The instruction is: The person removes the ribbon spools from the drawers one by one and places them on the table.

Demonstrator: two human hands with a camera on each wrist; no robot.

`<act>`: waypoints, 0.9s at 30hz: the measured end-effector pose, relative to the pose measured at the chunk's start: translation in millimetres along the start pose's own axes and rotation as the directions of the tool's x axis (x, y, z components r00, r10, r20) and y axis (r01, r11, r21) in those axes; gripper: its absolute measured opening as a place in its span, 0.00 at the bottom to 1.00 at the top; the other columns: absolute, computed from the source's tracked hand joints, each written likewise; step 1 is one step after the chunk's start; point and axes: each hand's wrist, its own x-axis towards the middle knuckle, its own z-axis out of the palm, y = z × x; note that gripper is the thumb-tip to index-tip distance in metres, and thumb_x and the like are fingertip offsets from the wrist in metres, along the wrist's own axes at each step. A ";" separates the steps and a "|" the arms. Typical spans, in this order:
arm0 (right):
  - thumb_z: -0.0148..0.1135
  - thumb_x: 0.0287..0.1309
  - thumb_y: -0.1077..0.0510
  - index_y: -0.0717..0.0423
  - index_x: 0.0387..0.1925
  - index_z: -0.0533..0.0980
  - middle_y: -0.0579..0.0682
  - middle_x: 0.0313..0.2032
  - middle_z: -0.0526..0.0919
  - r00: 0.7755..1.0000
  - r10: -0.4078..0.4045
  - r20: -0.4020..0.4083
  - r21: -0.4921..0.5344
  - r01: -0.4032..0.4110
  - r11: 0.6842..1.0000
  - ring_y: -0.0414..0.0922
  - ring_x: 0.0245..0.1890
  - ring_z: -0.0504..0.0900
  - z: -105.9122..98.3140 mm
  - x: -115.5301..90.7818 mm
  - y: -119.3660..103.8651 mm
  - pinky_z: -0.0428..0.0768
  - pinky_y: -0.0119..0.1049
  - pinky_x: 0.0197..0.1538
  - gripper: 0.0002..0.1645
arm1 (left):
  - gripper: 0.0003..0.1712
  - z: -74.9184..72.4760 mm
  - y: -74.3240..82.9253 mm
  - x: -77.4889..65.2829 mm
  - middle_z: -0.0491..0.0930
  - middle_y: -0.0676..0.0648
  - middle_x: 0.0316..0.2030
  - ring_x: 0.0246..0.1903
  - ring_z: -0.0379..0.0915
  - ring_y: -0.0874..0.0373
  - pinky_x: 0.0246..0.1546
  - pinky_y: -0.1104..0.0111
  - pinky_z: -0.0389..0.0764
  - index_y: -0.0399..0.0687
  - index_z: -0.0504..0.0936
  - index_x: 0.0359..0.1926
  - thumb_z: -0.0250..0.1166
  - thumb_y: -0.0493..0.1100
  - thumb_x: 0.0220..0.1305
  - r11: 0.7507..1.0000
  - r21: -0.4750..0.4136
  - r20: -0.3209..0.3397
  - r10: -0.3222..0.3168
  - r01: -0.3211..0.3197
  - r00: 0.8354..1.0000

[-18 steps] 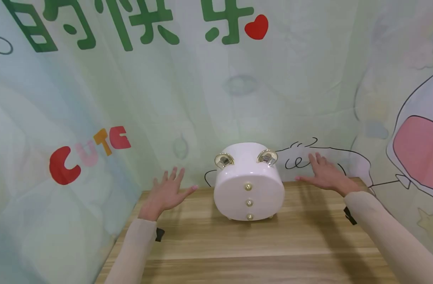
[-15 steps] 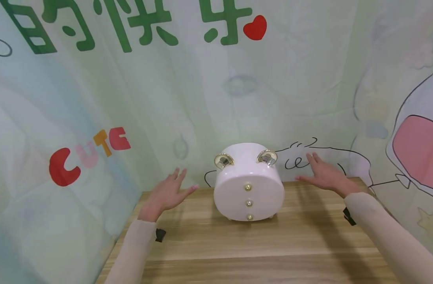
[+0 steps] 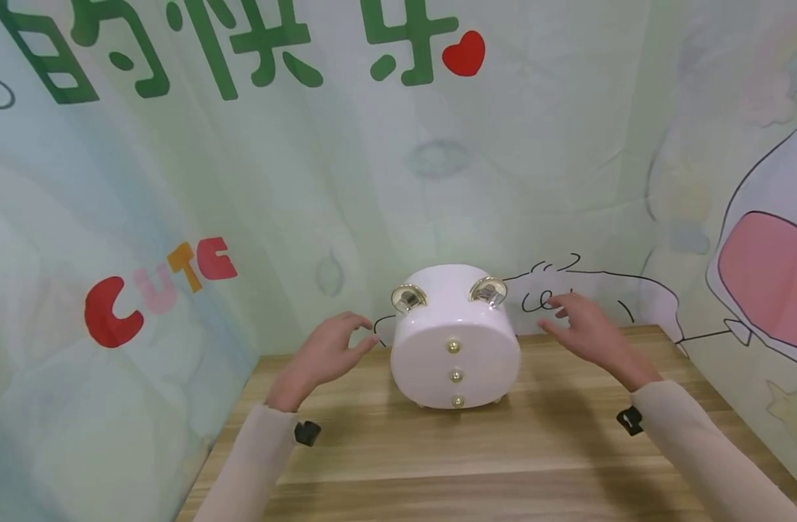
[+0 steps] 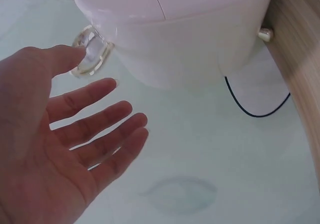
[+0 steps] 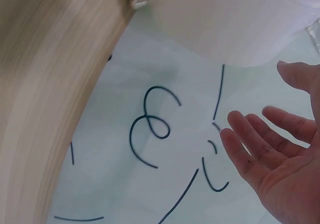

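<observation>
A glossy white, rounded box [image 3: 427, 366] stands upright on small feet in the middle of the head view. Three gold knobs [image 3: 456, 375] run down its front, and two gold-rimmed, ear-like pieces [image 3: 488, 291] stick out at its top. To its left hovers my left hand [image 3: 323, 354], empty, fingers loosely bent and thumb towards the box. My right hand [image 3: 589, 333] is held off the other side, also empty and relaxed. In the left wrist view a gap shows between the fingers [image 4: 95, 129] and the box [image 4: 175, 48]; the right wrist view likewise shows the hand [image 5: 285, 176] apart from it.
The box stands near the back of a wood-grain table [image 3: 398, 464]. A printed cloth backdrop [image 3: 542, 159] rises right behind the table and along both sides. Dark wrist straps [image 3: 307, 433] show at the sleeves.
Both hands have come inward, towards the box. Their fingers, spread and straight before, are now bent more loosely. The box stays in place; the head view has shifted slightly.
</observation>
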 end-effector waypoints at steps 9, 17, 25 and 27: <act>0.68 0.60 0.53 0.60 0.41 0.82 0.56 0.40 0.86 0.981 -0.097 -0.166 0.099 0.115 0.988 0.50 0.39 0.86 8.7 -13.8 -27.7 0.86 0.45 0.41 0.15 | 0.17 3.3 16.8 9.2 0.80 0.45 0.54 0.53 0.79 0.51 0.53 0.57 0.81 0.44 0.83 0.49 0.61 0.51 0.69 0.989 0.006 -0.084 0.146 -0.146 0.986; 0.69 0.59 0.54 0.58 0.41 0.82 0.49 0.32 0.85 0.963 -0.144 -0.229 0.128 0.176 0.976 0.40 0.32 0.83 18.2 -26.6 -59.7 0.84 0.34 0.36 0.13 | 0.24 4.2 31.1 18.1 0.80 0.44 0.56 0.55 0.79 0.50 0.54 0.58 0.82 0.42 0.79 0.59 0.60 0.53 0.70 0.968 0.055 -0.080 0.249 -0.246 0.965; 0.71 0.57 0.53 0.56 0.43 0.80 0.45 0.30 0.81 0.949 -0.199 -0.245 0.101 0.229 0.968 0.37 0.30 0.79 35.9 -36.4 -87.3 0.82 0.29 0.34 0.16 | 0.30 10.2 39.9 20.7 0.74 0.42 0.65 0.64 0.73 0.48 0.63 0.55 0.76 0.42 0.73 0.67 0.55 0.56 0.73 0.945 0.132 0.018 0.299 -0.299 0.954; 0.71 0.56 0.53 0.55 0.42 0.81 0.44 0.31 0.81 0.945 -0.213 -0.247 0.096 0.243 0.965 0.36 0.30 0.79 40.4 -37.1 -93.0 0.82 0.29 0.34 0.14 | 0.32 11.6 41.4 21.2 0.72 0.43 0.68 0.66 0.71 0.48 0.65 0.55 0.75 0.43 0.70 0.69 0.52 0.58 0.73 0.944 0.142 0.050 0.293 -0.297 0.955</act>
